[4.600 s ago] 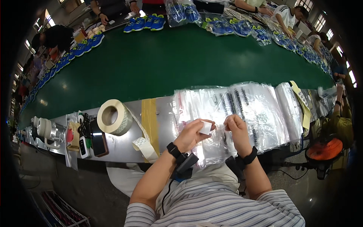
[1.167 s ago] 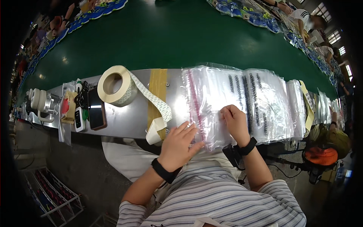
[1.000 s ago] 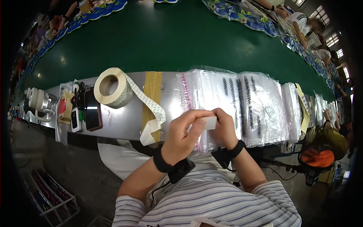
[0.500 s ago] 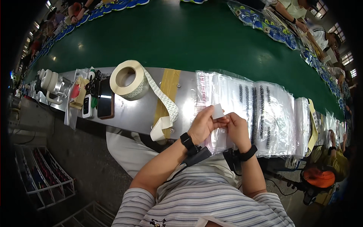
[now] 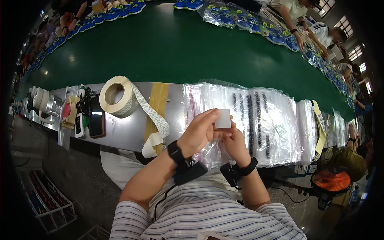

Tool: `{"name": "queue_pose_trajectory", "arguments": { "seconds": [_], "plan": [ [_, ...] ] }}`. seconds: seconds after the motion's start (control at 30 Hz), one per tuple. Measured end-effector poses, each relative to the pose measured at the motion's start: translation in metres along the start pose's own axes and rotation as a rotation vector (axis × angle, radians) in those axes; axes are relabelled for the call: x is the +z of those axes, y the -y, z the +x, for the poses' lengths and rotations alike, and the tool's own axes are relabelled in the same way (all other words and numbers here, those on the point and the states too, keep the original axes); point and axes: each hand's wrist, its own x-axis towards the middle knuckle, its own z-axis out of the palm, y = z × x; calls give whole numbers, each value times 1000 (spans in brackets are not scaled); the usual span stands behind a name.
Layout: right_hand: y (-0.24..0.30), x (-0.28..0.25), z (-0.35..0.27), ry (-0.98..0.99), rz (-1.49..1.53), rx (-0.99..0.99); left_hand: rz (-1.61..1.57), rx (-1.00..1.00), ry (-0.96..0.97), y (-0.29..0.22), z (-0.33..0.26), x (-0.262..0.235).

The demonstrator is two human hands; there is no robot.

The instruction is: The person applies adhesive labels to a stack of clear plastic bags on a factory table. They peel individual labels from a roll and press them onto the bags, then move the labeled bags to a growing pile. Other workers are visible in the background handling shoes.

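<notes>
A small white square piece of paper or label (image 5: 224,119) stands up between the thumb and fingers of my left hand (image 5: 199,135), which is closed on it. My right hand (image 5: 236,146) is bent inward, its fingertips together against the left fingers just below the square. Whether it pinches anything there is hidden. Both hands are above a pile of clear plastic bags (image 5: 212,94) with dark print. To the left stands a large roll of labels (image 5: 117,97), its strip (image 5: 154,115) trailing toward the table's near edge.
More clear bags (image 5: 277,124) lie to the right, beside a yellow strip (image 5: 320,132). Left of the roll are a phone (image 5: 97,120), a small white device (image 5: 79,125) and a clear jug (image 5: 48,105). Beyond the metal table runs a green conveyor belt (image 5: 160,52) with blue shoes (image 5: 120,12).
The view has shifted, so the table things appear farther left and lower. The white square now faces me more fully, still in my left hand; both hands remain close together.
</notes>
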Motion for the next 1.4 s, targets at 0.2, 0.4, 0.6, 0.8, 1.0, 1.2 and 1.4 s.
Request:
{"name": "queue_pose_trajectory", "arguments": {
  "seconds": [0.2,0.4,0.6,0.8,1.0,1.2,1.4],
  "plan": [
    [6,-28,-8,-339,108,-59,26,-311,-237,27,26,-18],
    [27,-29,-20,-22,-126,-289,305,-436,-231,32,50,-5],
    [26,-9,-42,63,-465,-435,-225,-391,-162,-5,-16,-7],
    [11,-5,-28,-127,-514,-450,760,259,-538,-44,-111,2],
    [-19,-133,-45,-858,-301,80,1803,317,-875,-30,-120,-47],
    [-36,-177,-98,-1013,-1083,186,1842,410,-782,-30,-118,-71],
    [8,-86,-69,-668,-1125,-398,1748,514,-733,-33,-120,-67]
  ]
}}
